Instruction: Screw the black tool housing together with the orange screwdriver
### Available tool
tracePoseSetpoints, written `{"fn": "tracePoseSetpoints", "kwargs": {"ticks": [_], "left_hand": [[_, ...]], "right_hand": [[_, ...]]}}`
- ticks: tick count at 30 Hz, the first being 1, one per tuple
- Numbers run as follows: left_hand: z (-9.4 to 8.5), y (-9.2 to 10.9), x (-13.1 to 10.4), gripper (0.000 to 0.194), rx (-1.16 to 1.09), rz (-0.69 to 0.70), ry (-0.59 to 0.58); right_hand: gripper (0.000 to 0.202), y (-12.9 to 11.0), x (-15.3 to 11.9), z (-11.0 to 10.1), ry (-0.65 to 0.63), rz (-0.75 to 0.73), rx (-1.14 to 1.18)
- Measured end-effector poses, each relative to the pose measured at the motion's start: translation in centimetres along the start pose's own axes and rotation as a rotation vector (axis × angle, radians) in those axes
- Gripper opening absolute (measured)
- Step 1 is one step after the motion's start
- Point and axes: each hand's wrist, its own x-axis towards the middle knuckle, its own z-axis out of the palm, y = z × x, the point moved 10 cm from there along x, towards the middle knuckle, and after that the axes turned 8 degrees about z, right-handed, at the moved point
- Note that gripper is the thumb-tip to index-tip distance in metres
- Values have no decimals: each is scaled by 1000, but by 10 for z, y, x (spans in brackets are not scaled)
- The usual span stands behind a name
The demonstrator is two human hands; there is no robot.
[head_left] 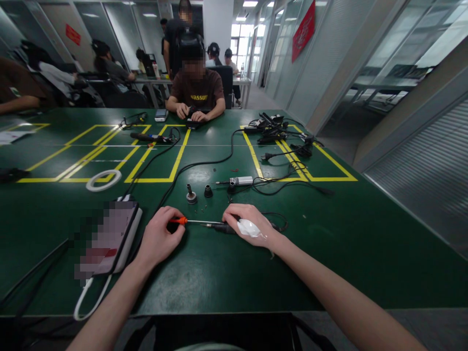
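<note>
My left hand [161, 236] is closed around a screwdriver [179, 221] with an orange handle, its thin metal shaft pointing right. That shaft reaches the fingertips of my right hand [250, 224], which has a white patch on its back. Under the curled right fingers lies a slim black-bodied tool [221, 227] with a narrow metal end; whether these fingers also touch the screwdriver tip is hidden. Beyond my hands stand a metal-based part with a stem [191, 195] and a small black collar [208, 191]. A silver cylinder with a black fitting [243, 181] lies behind, and tiny screw-like pieces are scattered nearby.
A phone on a white block [109, 239], with a white cable, lies left. Behind it is a white tape roll [104, 180]. Black cables cross the green table [292, 273]. Corded black tools [270, 127] are piled far right. A person [197, 92] sits opposite, handling a dark object.
</note>
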Motion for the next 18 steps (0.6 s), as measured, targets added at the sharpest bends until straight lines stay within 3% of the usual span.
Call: {"fn": "tracePoseSetpoints", "kwargs": {"ticks": [18], "left_hand": [[0,2,-1,13,33,38,21]], "right_hand": [[24,-1,0,1,-10,-1,-14]]}}
